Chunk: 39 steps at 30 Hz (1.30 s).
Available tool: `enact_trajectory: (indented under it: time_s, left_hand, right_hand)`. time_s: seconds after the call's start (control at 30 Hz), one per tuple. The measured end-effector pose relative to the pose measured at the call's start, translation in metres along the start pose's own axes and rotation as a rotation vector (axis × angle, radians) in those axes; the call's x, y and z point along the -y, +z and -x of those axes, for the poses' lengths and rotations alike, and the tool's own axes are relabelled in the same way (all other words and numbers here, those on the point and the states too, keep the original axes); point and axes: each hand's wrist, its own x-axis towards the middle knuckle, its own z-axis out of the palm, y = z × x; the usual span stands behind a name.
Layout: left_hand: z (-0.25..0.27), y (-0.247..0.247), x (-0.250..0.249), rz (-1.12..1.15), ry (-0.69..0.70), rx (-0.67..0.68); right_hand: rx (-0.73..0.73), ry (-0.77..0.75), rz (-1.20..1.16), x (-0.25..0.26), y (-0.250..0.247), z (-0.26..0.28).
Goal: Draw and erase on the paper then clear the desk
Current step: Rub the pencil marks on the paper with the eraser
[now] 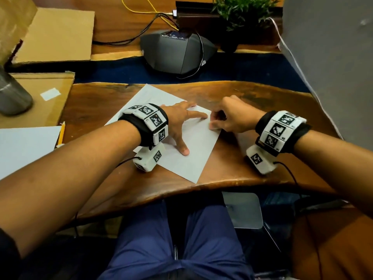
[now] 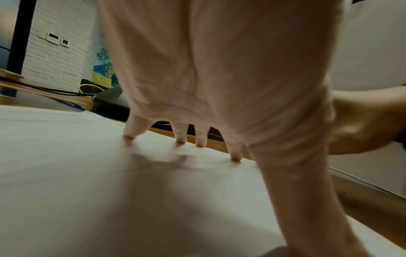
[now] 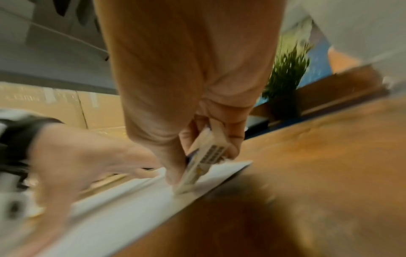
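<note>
A white sheet of paper (image 1: 193, 156) lies at an angle on the wooden desk (image 1: 252, 158). My left hand (image 1: 181, 126) rests flat on it, fingers spread; the left wrist view shows the fingertips (image 2: 236, 156) pressing the paper (image 2: 87, 191). At the sheet's right edge my right hand (image 1: 217, 122) is curled into a grip. In the blurred right wrist view it pinches a white eraser (image 3: 204, 161) in a printed sleeve, lower end touching the paper (image 3: 123, 213). The head view hides the eraser behind the fingers.
A yellow pencil (image 1: 61, 132) lies at the left beside another white sheet (image 1: 26, 146). Cardboard (image 1: 40, 98) and a grey bottle (image 1: 12, 93) stand further left. A conference phone (image 1: 177, 51) and potted plant (image 1: 238, 13) sit behind. A grey panel (image 1: 333, 57) borders the right.
</note>
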Motion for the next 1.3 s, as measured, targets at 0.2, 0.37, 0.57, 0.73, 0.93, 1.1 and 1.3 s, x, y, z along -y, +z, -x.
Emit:
enact_trajectory:
  time_s: [0.2,0.37,0.57,0.73,0.93,1.1,1.3]
  left_hand:
    - [0.001,0.001,0.002,-0.001,0.000,0.002]
    - [0.000,0.002,0.001,0.003,0.010,0.008]
    - [0.000,0.001,0.001,-0.007,0.006,0.023]
    - [0.001,0.000,0.002,-0.020,0.003,0.024]
    - [-0.002,0.000,0.002,-0.051,0.015,0.018]
    - [-0.006,0.003,0.005,-0.046,0.028,0.009]
    - [-0.004,0.002,0.005,-0.045,0.008,0.011]
  right_hand:
    - [0.068,-0.088,0.031,0.019,0.009,0.007]
    - [-0.057,0.056,0.040,0.005,0.002,-0.002]
    - [-0.028,0.080,0.025,0.010,0.000,-0.002]
    - [0.047,-0.063,0.057,0.029,0.009,0.004]
    - [-0.005,-0.003,0.057,0.024,0.004,-0.002]
    - [-0.017,0.043,0.066,0.018,-0.006,-0.005]
    - [0.079,-0.070,0.083,0.030,0.004,0.000]
